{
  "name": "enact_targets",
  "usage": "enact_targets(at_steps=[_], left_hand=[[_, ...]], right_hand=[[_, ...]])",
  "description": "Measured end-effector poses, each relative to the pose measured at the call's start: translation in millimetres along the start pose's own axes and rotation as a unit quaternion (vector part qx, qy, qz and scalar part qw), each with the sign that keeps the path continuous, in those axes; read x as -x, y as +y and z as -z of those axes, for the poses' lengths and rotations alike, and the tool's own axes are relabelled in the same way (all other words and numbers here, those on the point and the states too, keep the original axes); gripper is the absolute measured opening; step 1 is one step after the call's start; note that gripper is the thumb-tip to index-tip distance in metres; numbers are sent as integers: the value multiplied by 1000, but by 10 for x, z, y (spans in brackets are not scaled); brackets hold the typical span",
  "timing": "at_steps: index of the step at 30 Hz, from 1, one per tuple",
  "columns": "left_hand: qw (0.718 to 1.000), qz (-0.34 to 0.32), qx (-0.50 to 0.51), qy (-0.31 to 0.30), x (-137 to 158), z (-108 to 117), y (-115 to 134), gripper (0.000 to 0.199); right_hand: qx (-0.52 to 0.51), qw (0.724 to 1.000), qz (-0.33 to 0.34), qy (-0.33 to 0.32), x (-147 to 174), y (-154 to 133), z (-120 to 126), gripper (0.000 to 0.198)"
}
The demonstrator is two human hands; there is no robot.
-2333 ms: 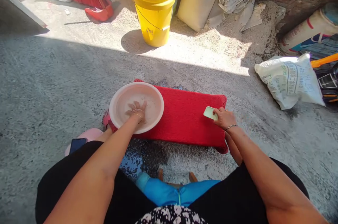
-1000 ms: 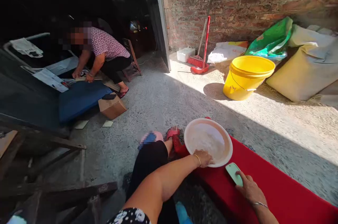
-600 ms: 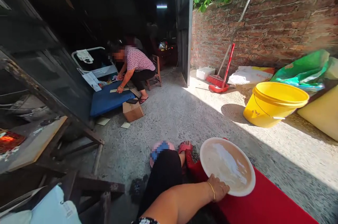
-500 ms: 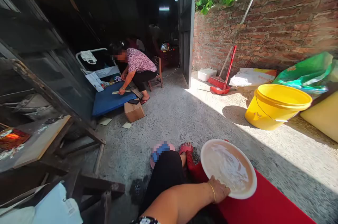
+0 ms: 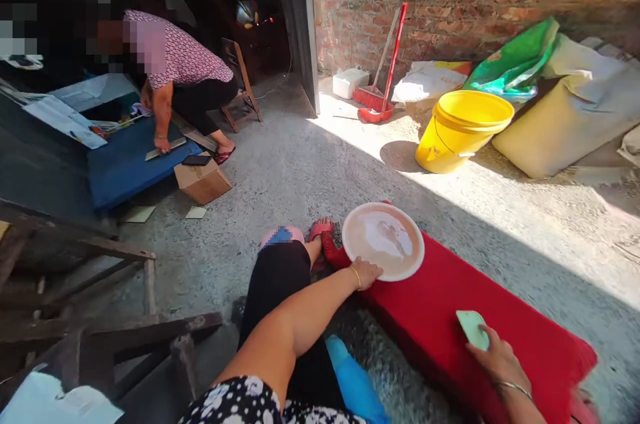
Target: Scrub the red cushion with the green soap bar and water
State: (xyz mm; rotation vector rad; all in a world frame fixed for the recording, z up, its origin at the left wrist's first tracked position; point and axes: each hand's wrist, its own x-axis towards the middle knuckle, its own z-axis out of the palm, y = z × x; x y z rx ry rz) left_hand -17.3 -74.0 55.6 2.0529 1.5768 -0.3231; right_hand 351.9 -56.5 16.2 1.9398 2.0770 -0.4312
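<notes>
On the near rim of a wide, shallow basin (image 5: 383, 237) is my left hand (image 5: 367, 273), gripping the edge. The basin is pale inside with a white rim and holds what looks like water with light glinting on it. It sits at the far end of a long surface draped in red cloth (image 5: 450, 291). Over the near part of that cloth, my right hand (image 5: 503, 361) grips a flat, pale green scraper-like piece (image 5: 473, 329) with rounded corners. Its exact kind is not clear.
A yellow bucket (image 5: 465, 127) stands ahead right, near full sacks (image 5: 570, 117). A red dustpan (image 5: 377, 112) is by the brick wall. At left, another person (image 5: 185, 67) bends over a blue board (image 5: 127, 167) beside a cardboard box (image 5: 204, 183). Wooden frames (image 5: 145, 337) stand close on my left.
The basin now sits lower and farther off on the red cloth, my left hand still on its rim. My right hand has come into view with the green piece. The view has tilted down and right.
</notes>
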Motion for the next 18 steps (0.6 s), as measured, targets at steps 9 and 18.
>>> enact_targets(at_steps=[9,18], left_hand=[[991,60,103,-63,-105,324,56,42],[990,20,126,-60,-415,201,230,39]], right_hand=[[99,981,163,-47,-127,-1293,301,57],[-83,980,177,35,-568,-463,-218,37]])
